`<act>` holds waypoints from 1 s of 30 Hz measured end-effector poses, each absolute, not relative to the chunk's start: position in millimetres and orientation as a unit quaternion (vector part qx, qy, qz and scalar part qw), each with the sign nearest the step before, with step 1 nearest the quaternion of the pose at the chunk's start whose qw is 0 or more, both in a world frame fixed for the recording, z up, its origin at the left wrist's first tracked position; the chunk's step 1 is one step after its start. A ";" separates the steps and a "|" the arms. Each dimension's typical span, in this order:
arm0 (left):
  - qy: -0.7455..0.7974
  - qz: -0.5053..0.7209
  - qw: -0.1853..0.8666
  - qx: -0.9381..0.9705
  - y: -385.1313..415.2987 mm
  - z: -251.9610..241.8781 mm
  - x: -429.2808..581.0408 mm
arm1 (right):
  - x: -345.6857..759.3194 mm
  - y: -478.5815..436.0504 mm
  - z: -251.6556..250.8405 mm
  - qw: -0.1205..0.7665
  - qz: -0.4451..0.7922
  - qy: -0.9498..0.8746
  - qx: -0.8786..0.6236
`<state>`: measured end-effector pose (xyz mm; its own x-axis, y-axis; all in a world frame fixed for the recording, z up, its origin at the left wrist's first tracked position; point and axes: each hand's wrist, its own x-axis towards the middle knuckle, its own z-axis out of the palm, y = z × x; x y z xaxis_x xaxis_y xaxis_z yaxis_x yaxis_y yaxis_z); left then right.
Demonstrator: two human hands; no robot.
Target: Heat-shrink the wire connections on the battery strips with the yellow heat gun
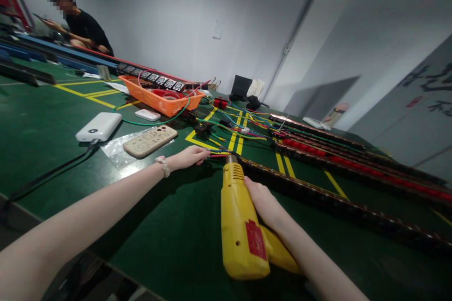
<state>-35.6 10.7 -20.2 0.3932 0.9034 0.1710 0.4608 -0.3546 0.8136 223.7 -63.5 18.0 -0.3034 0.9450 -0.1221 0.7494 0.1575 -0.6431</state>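
My right hand [263, 202] grips a yellow heat gun [240, 225] with a red label, its metal nozzle aimed forward at a bundle of red and green wires [219, 153]. My left hand [189, 156], with a bead bracelet on the wrist, pinches those wires just ahead of the nozzle, fingers closed on them. Both rest over a green table [52, 150]. A long dark strip of terminals [335, 202] runs to the right from the nozzle.
An orange tray [155, 99], a white power bank [99, 127] with a cable, a beige remote [150, 141] on a plastic bag and tangled coloured wires [240, 127] lie beyond. More dark and red strips [353, 160] fill the right. A person in black [84, 30] sits far left.
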 end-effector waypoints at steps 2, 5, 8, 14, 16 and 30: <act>0.454 0.317 0.344 0.758 10.4 -19.8 -34.8 | 225.1 -64.6 19.6 0.154 0.302 -0.743 -0.577; 0.452 0.321 0.343 0.758 10.0 -19.0 -33.3 | 224.9 -66.4 22.2 0.150 0.319 -0.738 -0.575; 0.453 0.324 0.335 0.760 10.4 -18.9 -32.6 | 223.2 -66.9 23.5 0.152 0.324 -0.734 -0.577; 0.470 0.317 0.327 0.757 11.3 -19.4 -33.3 | 222.1 -66.5 23.5 0.151 0.315 -0.730 -0.587; 0.471 0.318 0.325 0.755 10.8 -19.3 -33.1 | 218.9 -67.7 23.7 0.152 0.312 -0.732 -0.586; 0.474 0.348 0.369 0.720 11.4 -19.1 -33.5 | 170.7 -76.3 23.3 0.134 0.307 -0.784 -0.522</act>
<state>-33.5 11.4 -19.1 0.3090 0.9390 0.1510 0.4251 -0.2784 0.8612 170.7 -76.3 23.3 -0.4183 0.9015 -0.1106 0.7371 0.2658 -0.6213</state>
